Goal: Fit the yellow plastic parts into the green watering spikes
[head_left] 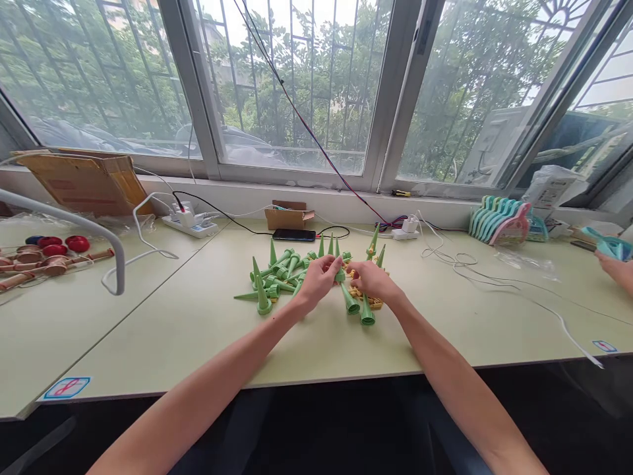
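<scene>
My left hand [320, 280] pinches a green plastic cone-shaped spike [339, 274] between thumb and fingertips, above the middle of the table. Close by on the right, my right hand [373, 280] reaches over a heap of small yellow plastic pieces [376, 303], its curled fingers a little apart; their tips are partly hidden. Several more green spikes lie piled left of my left hand, and one green spike [262, 297] stands upright there. Two others, a green spike [351, 305] and another green spike [366, 312], lie below my hands, wide round ends towards me.
Behind the pile are a black phone [294, 235] and a small cardboard box [288, 216]. Power strips [190, 224] and loose white cables [519, 287] lie around. Small hangers [499, 221] stand right. Another person's hand [616, 267] shows at the far right. Wooden toys [54, 257] lie left, near a grey metal tube [119, 257].
</scene>
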`<state>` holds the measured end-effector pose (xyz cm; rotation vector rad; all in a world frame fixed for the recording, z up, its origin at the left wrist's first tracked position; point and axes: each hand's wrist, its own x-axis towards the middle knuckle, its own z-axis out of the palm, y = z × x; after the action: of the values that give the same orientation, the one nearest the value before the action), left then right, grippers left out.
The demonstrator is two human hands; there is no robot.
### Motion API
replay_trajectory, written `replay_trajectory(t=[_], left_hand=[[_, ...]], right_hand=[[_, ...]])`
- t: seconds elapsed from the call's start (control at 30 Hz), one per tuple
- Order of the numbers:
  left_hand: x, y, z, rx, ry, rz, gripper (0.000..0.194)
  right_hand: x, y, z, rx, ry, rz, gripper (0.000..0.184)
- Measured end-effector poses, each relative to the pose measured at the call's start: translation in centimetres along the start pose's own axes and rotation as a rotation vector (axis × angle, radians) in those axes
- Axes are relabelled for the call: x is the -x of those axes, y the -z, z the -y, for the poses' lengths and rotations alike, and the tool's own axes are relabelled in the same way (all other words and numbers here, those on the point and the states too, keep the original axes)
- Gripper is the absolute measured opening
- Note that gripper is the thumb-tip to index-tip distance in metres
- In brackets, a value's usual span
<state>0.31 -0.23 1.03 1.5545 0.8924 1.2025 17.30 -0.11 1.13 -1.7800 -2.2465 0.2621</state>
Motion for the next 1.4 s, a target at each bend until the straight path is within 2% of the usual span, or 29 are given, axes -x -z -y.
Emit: replay_trajectory(t=[0.17, 0.4, 0.6, 0.8, 1.07, 1.4], left_hand=[[0.0, 0.1, -0.1, -0.039, -0.027, -0.036, 0.048], [-0.5, 0.3, 0.5, -0.122, -0.102, -0.104, 0.033], [-0.7, 0.4, 0.9, -0.062, -0.050, -0.098, 0.030], [-0.8, 0.4, 1.2, -0.079, -0.083, -0.119, 0.026], [-1.1, 0.5, 1.5, -0.084, -0.083, -0.207, 0.023], [-0.8, 0.2, 1.0, -0.042, -0.015, -0.195, 0.016]], right_hand=[[0.0, -0.1, 0.1, 0.022, 0.002, -0.012, 0.030], [-0.1, -0.1, 0.2, 0.015, 0.039, -0.080, 0.027], [-0.2, -0.1, 0.4, -0.124, 0.121, -0.177, 0.019], [-0.3, 0.0, 0.9, -0.278, 0.241, -0.358, 0.019], [-0.5, -0.5, 1.1, -0.489, 0.209, -0.479, 0.015], [-0.6, -0.6, 1.5, -0.697, 0.214, -0.539, 0.019]])
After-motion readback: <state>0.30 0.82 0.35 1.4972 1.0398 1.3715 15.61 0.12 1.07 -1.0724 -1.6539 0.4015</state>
